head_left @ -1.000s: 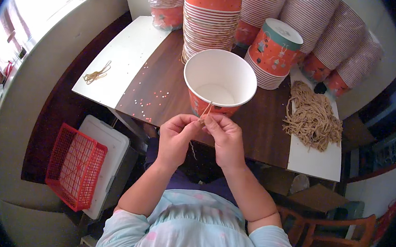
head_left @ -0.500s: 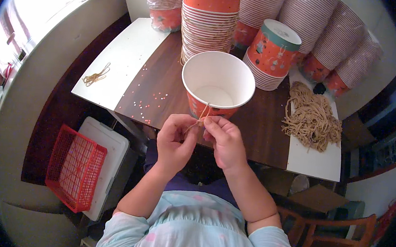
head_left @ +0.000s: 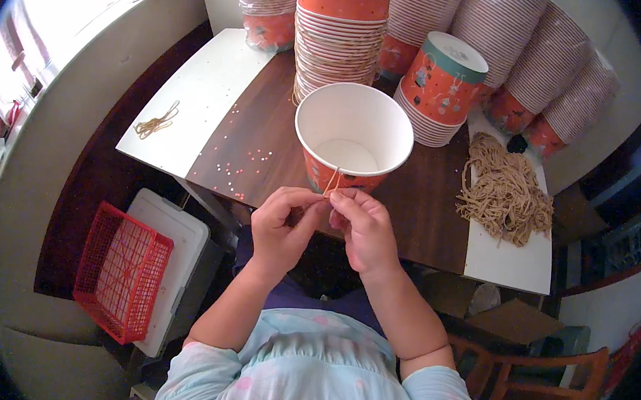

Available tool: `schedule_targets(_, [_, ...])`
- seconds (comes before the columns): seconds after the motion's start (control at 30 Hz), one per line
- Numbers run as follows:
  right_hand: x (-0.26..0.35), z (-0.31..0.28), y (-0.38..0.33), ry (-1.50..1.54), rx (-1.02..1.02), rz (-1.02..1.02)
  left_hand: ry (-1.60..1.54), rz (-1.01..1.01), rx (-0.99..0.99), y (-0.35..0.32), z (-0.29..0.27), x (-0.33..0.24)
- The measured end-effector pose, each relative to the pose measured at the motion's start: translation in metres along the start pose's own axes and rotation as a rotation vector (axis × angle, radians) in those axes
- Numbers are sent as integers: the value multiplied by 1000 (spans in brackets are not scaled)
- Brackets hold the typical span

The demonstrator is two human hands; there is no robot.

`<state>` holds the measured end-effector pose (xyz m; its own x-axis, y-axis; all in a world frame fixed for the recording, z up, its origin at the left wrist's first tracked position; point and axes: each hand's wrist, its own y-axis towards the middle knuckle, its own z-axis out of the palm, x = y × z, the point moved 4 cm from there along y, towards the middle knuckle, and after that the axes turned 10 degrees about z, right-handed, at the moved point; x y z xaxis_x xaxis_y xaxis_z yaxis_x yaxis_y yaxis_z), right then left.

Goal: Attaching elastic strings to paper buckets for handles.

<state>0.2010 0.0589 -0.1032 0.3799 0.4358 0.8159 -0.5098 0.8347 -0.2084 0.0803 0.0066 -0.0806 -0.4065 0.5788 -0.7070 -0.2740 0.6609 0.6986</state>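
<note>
A large orange paper bucket point(head_left: 353, 130) with a white inside stands upright near the table's front edge. From its near side a thin tan cord point(head_left: 333, 178) runs down to my fingers. My left hand point(head_left: 284, 220) pinches the cord between thumb and fingertips. Right beside it, my right hand point(head_left: 363, 230) pinches the same cord, the fingertips of both hands nearly touching. The cord's end and any knot are hidden by my fingers.
Behind the bucket rises a tall stack of corded buckets point(head_left: 338, 45); a shorter upside-down stack point(head_left: 441, 89) stands to its right. A heap of tan cords point(head_left: 504, 189) lies at right, a few cords point(head_left: 157, 120) at left. A red basket point(head_left: 123, 274) sits low left.
My left hand has shifted slightly, its fingertips drawing closer to the right hand's on the cord. The bucket and the right hand have hardly moved.
</note>
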Motion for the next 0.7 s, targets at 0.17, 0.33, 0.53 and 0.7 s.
schedule_targets(0.17, [0,1,0,-2,-2,1,-18,-83,-9,-4,1,2])
schedule_targets(0.33, [3,3,-3,-41,-28,-19,115,75,22,1,0,-6])
schedule_targets(0.53, [1,-2,1,-13,-55,20,139,190,22,0,-1,-7])
schedule_targets(0.7, [-2,-6,5,240,-38,132,-165,-222,-14,-9,-6,15])
